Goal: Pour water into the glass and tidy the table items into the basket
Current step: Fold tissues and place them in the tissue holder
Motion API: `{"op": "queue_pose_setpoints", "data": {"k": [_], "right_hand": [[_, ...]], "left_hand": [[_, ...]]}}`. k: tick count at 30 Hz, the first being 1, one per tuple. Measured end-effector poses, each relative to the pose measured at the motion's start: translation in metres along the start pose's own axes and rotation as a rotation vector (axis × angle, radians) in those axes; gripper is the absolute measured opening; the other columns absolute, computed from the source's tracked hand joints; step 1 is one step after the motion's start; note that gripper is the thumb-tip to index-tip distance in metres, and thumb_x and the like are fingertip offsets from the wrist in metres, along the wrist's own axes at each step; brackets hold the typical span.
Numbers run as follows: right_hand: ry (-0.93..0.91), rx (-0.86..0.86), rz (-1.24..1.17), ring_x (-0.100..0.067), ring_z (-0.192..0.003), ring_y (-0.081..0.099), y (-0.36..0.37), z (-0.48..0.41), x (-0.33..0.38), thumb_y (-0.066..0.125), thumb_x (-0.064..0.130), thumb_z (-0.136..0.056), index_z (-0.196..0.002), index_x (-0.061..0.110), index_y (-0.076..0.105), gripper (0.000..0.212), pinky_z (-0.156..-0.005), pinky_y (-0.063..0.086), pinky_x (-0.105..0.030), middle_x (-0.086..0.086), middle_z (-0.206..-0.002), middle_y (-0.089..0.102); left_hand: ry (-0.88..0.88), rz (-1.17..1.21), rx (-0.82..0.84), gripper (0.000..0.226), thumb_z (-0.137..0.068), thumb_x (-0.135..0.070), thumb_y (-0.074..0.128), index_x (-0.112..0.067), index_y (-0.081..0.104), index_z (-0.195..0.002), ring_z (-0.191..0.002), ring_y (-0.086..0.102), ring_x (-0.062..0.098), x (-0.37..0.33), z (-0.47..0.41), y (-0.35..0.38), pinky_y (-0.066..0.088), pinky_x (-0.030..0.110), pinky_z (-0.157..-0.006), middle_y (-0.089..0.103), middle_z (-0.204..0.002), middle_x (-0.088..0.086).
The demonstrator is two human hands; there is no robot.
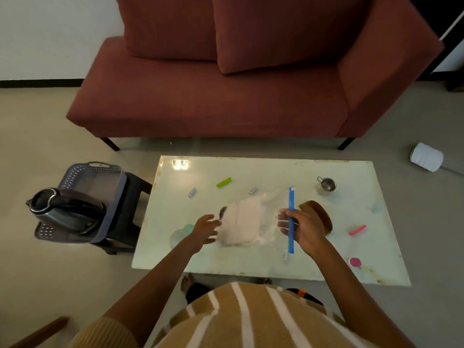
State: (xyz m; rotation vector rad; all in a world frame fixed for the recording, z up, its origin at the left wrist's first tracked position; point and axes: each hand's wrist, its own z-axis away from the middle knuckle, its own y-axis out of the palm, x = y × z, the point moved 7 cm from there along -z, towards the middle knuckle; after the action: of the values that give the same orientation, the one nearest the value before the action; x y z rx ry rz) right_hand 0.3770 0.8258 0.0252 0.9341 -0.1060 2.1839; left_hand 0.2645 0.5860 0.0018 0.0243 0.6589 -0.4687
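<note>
Hands take the middle of my feed, both over the pale glass-topped table [263,267]. The right hand [305,227], right of centre, has its fingers curled round the blue strip [291,197] along the right edge of a clear bag [244,222] holding something white, which lies flat on the tabletop. The left hand [206,229] is at the bag's left edge, fingers apart and loosely bent, holding nothing; I can't tell whether it touches the plastic. Just below and left of that wrist stands what looks like a clear glass [177,238], blurred, near the table's lower left corner. The kettle [65,209] sits at the left of the frame inside the grey perforated basket [100,172], which rests on a dark stool [135,194] beside the table. Behind the right hand lies a round wooden lid [319,214], with a steel cup [326,185] upright toward the upper right of the table. A green clip [223,182] lies toward the table's far side, and a pink clip [357,230] lies at the right, well apart from the bag. A red-brown sofa [226,96] fills the top of the frame, and a white roll [426,156] lies on the floor at the right edge.
</note>
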Motion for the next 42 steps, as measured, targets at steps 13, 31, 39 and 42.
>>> {"op": "queue_pose_setpoints", "data": {"k": [13, 31, 39, 42], "right_hand": [[-0.152, 0.027, 0.462, -0.021, -0.068, 0.06, 0.039, 0.004, -0.01, 0.04, 0.012, -0.097, -0.109, 0.004, 0.058, 0.023, -0.056, 0.053, -0.028, -0.009, -0.08, 0.059], [-0.324, -0.084, 0.601, -0.029, -0.072, 0.063, 0.042, 0.004, -0.009, 0.059, 0.0, -0.084, -0.074, 0.012, 0.048, 0.018, -0.047, 0.055, -0.024, -0.014, -0.083, 0.058], [-0.533, -0.306, 1.052, -0.035, -0.07, 0.055, 0.037, 0.012, 0.0, 0.042, -0.013, -0.081, -0.078, 0.01, 0.043, 0.023, -0.06, 0.047, -0.043, -0.011, -0.091, 0.047], [-0.551, -0.269, 1.194, -0.028, -0.075, 0.059, 0.041, 0.015, -0.004, 0.045, -0.013, -0.08, -0.079, 0.01, 0.051, 0.024, -0.062, 0.047, -0.034, -0.006, -0.102, 0.049]], "left_hand": [[0.18, -0.095, 0.241, 0.021, -0.095, -0.009, 0.043, -0.016, 0.063, -0.099, -0.077, 0.065, 0.016, -0.04, 0.028, 0.116, 0.054, 0.03, -0.082, 0.065, -0.091, 0.006], [0.175, -0.246, 0.196, 0.026, -0.095, -0.002, 0.035, -0.003, 0.058, -0.108, -0.064, 0.065, 0.013, -0.031, 0.022, 0.098, 0.053, 0.026, -0.063, 0.063, -0.086, 0.009], [0.489, -0.855, -0.093, 0.033, -0.093, -0.011, 0.037, -0.009, 0.059, -0.117, -0.097, 0.061, 0.033, -0.043, 0.023, 0.059, 0.048, 0.039, -0.081, 0.063, -0.109, 0.014], [0.515, -0.963, -0.136, 0.035, -0.094, -0.013, 0.035, -0.014, 0.056, -0.122, -0.103, 0.059, 0.032, -0.046, 0.025, 0.053, 0.044, 0.034, -0.08, 0.061, -0.114, 0.012]]}}
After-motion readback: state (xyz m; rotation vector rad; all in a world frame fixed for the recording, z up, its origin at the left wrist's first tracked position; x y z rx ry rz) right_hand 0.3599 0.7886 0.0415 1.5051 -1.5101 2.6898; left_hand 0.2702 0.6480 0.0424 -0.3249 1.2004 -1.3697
